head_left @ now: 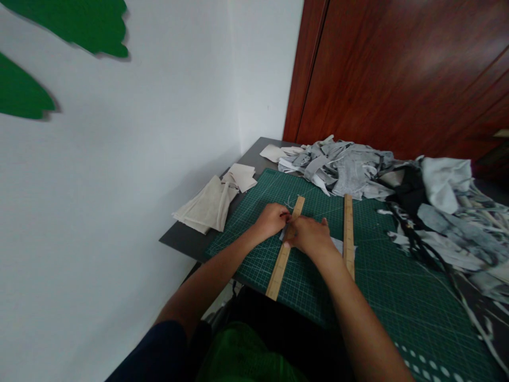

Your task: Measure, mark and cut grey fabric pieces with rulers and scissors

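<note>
Both hands meet over a wooden ruler (280, 269) lying on the green cutting mat (314, 286). My left hand (272, 218) is closed, its fingertips pinched at the ruler's left edge; what they hold is hidden. On the ruler and a strip of grey fabric (337, 244) rests my right hand (309, 233), fingers bent down and thumb raised apart. Part of the strip is covered by this hand. The strip's right end passes under a second wooden ruler (349, 233). A few loose threads (289, 201) lie just beyond the left fingertips.
Folded cream cloth pieces (210, 207) lie at the table's left edge (175, 241). A heap of grey fabric scraps (350, 164) covers the back. More scraps and black cords (421, 244) spread along the right. A white wall (178, 106) borders the left, and a wooden door (397, 69) stands behind.
</note>
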The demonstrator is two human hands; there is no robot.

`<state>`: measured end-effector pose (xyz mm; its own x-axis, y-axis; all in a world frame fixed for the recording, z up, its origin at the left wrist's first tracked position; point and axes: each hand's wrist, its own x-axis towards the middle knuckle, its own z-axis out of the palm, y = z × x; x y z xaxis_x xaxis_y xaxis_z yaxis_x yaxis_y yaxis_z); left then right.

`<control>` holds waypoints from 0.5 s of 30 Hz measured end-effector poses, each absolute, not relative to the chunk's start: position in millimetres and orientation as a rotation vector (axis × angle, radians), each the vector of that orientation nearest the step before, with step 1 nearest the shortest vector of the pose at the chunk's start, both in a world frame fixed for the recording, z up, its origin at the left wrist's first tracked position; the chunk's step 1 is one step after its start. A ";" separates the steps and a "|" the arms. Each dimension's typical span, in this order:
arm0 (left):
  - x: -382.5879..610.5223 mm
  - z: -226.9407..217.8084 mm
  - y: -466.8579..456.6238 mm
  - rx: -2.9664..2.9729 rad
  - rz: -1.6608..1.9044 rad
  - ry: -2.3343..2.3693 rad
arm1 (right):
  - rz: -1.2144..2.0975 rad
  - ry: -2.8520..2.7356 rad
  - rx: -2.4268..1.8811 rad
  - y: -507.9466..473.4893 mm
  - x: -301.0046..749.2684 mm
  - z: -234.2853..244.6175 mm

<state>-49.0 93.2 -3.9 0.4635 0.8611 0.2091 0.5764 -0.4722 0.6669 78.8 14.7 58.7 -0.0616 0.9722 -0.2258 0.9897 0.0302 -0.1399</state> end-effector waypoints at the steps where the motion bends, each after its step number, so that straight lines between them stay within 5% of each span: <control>1: -49.0 -3.5 93.4 2.208 0.724 1.192 | -0.393 2.204 2.103 14.8 78.9 58.5; 15: -50.0 -6.0 95.3 2.230 0.693 1.137 | -0.394 2.232 2.106 15.5 79.7 57.2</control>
